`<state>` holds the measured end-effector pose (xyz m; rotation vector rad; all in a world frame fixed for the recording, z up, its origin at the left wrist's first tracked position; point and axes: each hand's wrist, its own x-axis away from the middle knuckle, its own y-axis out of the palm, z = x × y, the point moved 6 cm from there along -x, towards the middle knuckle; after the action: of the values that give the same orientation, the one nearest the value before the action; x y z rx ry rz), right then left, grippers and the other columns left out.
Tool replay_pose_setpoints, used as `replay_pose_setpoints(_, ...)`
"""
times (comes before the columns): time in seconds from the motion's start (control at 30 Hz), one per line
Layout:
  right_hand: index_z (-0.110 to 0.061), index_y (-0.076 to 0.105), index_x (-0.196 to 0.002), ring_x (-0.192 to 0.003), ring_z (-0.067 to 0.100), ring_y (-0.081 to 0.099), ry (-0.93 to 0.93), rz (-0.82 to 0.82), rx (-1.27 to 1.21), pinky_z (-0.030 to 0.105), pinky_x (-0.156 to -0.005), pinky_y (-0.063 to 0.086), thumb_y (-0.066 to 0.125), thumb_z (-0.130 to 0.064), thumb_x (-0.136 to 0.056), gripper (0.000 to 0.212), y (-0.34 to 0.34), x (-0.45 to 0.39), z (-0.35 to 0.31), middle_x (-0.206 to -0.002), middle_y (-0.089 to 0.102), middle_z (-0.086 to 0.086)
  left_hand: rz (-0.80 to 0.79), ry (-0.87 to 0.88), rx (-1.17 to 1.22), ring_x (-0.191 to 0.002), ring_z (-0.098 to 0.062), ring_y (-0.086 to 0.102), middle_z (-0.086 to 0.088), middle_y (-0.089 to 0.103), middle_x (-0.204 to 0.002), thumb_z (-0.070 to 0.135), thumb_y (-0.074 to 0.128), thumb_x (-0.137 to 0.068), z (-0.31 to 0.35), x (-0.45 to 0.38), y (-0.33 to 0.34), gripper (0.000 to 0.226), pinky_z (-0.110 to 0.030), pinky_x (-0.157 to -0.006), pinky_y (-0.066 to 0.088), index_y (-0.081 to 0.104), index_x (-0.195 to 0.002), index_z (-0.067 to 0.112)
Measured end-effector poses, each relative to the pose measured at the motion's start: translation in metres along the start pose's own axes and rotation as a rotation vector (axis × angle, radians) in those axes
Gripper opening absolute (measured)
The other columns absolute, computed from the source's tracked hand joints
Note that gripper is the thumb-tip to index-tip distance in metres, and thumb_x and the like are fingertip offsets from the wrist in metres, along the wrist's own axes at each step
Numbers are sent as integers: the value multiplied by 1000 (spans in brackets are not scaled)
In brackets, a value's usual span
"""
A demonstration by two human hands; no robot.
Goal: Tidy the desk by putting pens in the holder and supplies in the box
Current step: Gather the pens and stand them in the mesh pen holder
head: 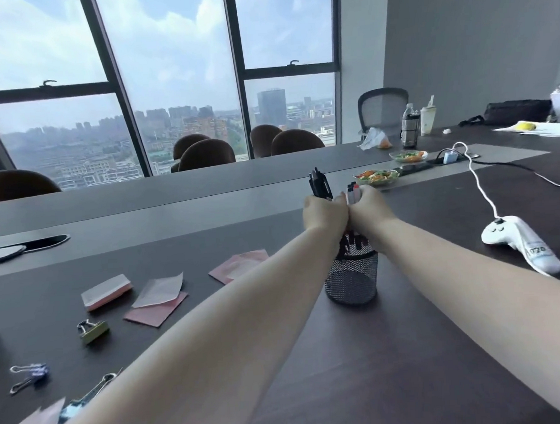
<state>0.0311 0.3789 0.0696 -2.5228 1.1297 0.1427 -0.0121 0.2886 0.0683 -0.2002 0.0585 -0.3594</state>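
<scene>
My black mesh holder (352,281) stands on the dark worktop (409,351), right in front of me. Both my hands are above it, pressed side by side. My left hand (324,214) is closed around a bunch of black pens (319,183), and their tops stick up past my fist. My right hand (368,212) is closed around some markers (352,190) with grey bodies and red and dark caps. More pen ends show inside the holder, just under my hands.

To the left lie pink sticky notes (106,292), some loose pink sheets (157,302) and another pink pile (237,266). Nearer to me are binder clips: a green one (93,330), a purple one (31,377) and a blue one (84,398), partly hidden by my left arm.

To the right is a white controller (500,232) on a white cable (478,182), with a white cloth over one end. The cloth has small writing, too blurry to read. Farther back sit two salad bowls (377,176), a bottle (410,127) and a cup (428,119).
</scene>
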Motion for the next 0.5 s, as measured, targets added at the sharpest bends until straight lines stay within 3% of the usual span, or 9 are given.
replay_pose_setpoints(0.1, -12, 55, -86, -77, 27, 57, -9, 18, 63, 39, -70, 48, 55, -23, -86, 11, -1, 4, -3, -84, 62, 11, -6, 18, -101, -117, -35, 58, -19, 58, -127, 27, 52, -93, 3, 2, -4, 48, -41, -101, 48, 45, -129, -4)
replay_pose_setpoints(0.27, -9, 63, -96, -93, 27, 64, -48, 51, 93, 37, -81, 53, 57, -17, -85, 15, -5, 9, -12, -97, 69, 11, -11, 39, -102, -118, -34, 56, -15, 54, -130, 35, 51, -93, 6, 6, -15, 51, -41, -101, 47, 42, -130, 2)
replay_pose_setpoints(0.4, -7, 68, -99, -96, 26, 63, -86, 48, 172, 37, -87, 52, 59, -12, -84, 18, -6, 14, -24, -101, 70, 12, 27, 51, -56, -125, -30, 51, -12, 46, -139, 33, 45, -97, 7, 4, -34, 50, -39, -107, 41, 39, -137, 4)
replay_pose_setpoints(0.5, -5, 69, -97, -91, 24, 62, -147, 84, 231, 31, -80, 48, 58, -11, -85, 17, -4, 16, -40, -101, 71, 13, 92, 80, -41, -121, -26, 51, -7, 50, -134, 31, 45, -97, 11, 4, -69, 45, -32, -102, 42, 45, -134, 6)
